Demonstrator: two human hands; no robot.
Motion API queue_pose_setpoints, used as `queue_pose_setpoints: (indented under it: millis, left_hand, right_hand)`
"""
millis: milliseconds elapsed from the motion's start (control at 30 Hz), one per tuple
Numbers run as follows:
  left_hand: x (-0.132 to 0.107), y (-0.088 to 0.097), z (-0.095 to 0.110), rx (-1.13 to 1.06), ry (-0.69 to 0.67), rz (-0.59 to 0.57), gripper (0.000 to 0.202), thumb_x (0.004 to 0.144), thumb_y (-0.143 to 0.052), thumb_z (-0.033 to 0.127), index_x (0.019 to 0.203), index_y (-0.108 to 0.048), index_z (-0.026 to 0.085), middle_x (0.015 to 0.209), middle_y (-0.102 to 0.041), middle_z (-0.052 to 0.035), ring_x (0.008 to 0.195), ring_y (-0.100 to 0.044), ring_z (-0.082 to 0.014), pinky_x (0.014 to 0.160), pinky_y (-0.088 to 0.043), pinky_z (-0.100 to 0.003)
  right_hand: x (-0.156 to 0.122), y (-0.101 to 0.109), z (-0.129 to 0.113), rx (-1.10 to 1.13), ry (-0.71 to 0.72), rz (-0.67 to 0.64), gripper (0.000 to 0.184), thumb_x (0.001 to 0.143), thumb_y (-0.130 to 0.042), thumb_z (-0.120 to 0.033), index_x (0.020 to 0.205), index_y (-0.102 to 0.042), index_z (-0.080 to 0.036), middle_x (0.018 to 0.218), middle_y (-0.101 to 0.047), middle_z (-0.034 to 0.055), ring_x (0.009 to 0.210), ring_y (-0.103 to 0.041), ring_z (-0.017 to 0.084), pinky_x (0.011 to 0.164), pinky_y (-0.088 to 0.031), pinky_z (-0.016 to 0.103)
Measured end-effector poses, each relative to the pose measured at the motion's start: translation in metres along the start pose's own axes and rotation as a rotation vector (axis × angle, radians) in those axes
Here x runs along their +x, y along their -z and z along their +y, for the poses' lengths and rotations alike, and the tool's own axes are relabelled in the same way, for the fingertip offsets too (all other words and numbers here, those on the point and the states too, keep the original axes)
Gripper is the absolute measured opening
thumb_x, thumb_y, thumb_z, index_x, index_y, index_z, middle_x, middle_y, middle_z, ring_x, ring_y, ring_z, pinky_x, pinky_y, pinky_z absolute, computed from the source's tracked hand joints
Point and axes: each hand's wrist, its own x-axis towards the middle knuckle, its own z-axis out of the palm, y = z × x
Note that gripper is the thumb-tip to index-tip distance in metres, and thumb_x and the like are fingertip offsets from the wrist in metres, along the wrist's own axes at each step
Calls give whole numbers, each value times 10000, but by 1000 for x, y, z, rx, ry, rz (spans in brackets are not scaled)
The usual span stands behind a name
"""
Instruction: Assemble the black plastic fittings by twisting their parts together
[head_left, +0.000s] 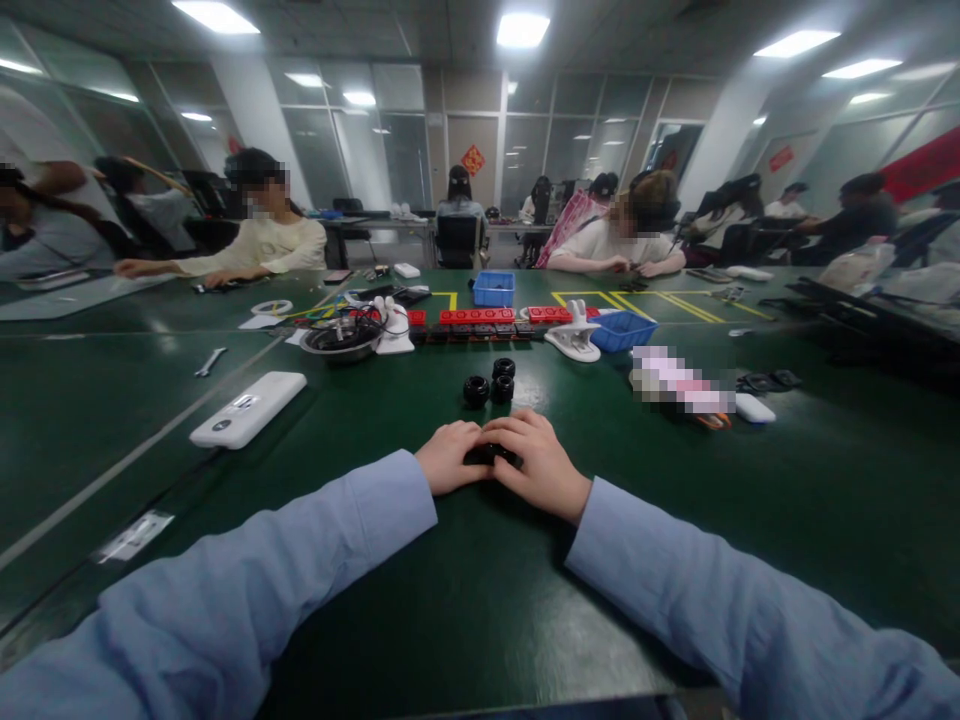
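Note:
My left hand (454, 458) and my right hand (536, 462) meet over the table in front of me, fingers curled round a small black object (491, 455). Most of it is covered by my fingers, so its kind cannot be made out. Just beyond my fingertips are three black, ring-like round pieces, one at the left (475, 391), one at the back (504, 369) and one at the right (503, 388). They sit close together on the green tabletop (420, 620), apart from my hands.
Further back lie a metal bowl (341, 340) of cables, white clamps (574, 335), a row of red blocks (477, 315) and blue baskets (624, 330). A white power bank (251, 408) and a wrench (211, 362) lie at left, a white mouse-shaped item (754, 408) at right. People sit across the table.

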Motion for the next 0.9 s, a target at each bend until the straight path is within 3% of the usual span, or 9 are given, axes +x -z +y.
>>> queue_pose_setpoints:
  millis: [133, 267, 400, 500, 700, 900]
  left_hand:
    - [0, 0, 0, -2, -33, -2, 422, 800, -569, 483, 1088, -568, 174, 1099, -573, -83, 1030, -509, -247, 905, -396, -398]
    - [0, 1, 1, 10, -22, 0, 381, 790, -584, 488, 1004, -612, 175, 992, -586, -67, 953, -526, -235, 846, -409, -371]
    - [0, 3, 3, -16, -11, -8, 352, 781, -593, 490, 983, -614, 203, 993, -578, -45, 943, -517, -221, 845, -398, -357]
    - [0, 4, 4, -7, -3, -11, 336, 778, -594, 489, 924, -609, 187, 954, -574, -43, 912, -514, -215, 819, -399, -346]
    - [0, 2, 2, 13, 3, 6, 366, 776, -579, 514, 918, -597, 177, 924, -571, -47, 863, -514, -212, 781, -400, -343]
    - [0, 2, 2, -4, 9, 6, 370, 766, -606, 494, 963, -597, 180, 941, -578, -52, 879, -517, -218, 797, -400, -349]
  right_hand:
    - [-2, -2, 3, 38, 27, 31, 352, 684, -491, -93, 969, -653, -220, 1071, -648, 4, 1081, -462, 245, 945, -334, 438]
    - [-3, -3, 7, 45, 75, 54, 327, 659, -463, -42, 841, -664, -224, 988, -675, -20, 1105, -471, 241, 1005, -268, 474]
    - [-4, -5, 8, 19, 89, 133, 330, 683, -425, 17, 654, -664, -208, 844, -683, -8, 927, -507, 209, 866, -360, 397]
    - [-4, -6, 7, 19, 81, 175, 346, 717, -416, 11, 591, -658, -202, 762, -669, -2, 799, -480, 186, 767, -363, 352]
    - [-5, -6, 3, 52, 79, 195, 362, 726, -396, -3, 540, -638, -197, 580, -594, 5, 740, -473, 172, 706, -334, 325]
    - [-6, -7, 9, 42, 95, 228, 330, 706, -406, -7, 490, -586, -180, 528, -543, 6, 738, -475, 169, 712, -327, 323]
